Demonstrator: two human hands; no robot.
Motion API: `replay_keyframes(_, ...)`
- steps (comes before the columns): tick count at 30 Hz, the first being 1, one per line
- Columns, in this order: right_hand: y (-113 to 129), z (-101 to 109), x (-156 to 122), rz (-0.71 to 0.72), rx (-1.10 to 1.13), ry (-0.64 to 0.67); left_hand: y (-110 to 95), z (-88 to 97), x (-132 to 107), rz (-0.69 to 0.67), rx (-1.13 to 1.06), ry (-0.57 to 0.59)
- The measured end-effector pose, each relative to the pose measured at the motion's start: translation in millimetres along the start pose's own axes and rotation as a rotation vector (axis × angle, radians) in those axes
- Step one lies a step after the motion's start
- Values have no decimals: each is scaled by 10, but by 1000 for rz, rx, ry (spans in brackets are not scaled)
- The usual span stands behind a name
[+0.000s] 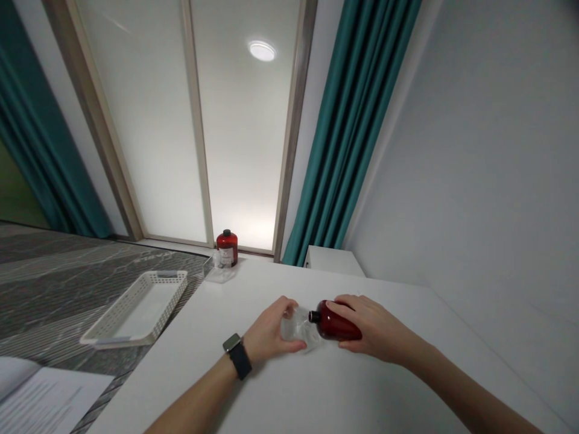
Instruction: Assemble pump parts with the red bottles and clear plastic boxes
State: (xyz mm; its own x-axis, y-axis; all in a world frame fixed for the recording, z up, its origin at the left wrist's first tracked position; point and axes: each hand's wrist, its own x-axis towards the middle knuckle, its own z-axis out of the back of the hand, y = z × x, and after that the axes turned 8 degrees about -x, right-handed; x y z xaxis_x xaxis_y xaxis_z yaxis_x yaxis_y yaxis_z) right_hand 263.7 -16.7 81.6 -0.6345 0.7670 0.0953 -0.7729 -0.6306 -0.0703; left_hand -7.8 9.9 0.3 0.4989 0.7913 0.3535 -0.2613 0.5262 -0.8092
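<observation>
A dark red bottle (337, 320) lies tipped nearly on its side in my right hand (374, 330), its narrow black neck pointing left with no cap on it. Curled around a clear, see-through cup (298, 327) is my left hand (272, 333), thumb and fingers on either side. The bottle's mouth is at the cup's right side, over or beside the rim; I cannot tell whether they touch. Any liquid in the cup is too faint to make out. A dark watch (237, 355) is on my left wrist.
Near the far left corner of the white table (280, 398) stands a red bottle (227, 246) with a black cap and pale label, beside a clear tray (221, 275). Left of the table are a white basket (136, 307) and an open book (49, 401). A white cabinet (335, 260) stands behind.
</observation>
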Motion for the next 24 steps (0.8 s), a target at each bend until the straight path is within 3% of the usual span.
replay_keyframes(24, 0, 6, -9, 2, -2, -4, 20, -8, -7, -10, -4, -3)
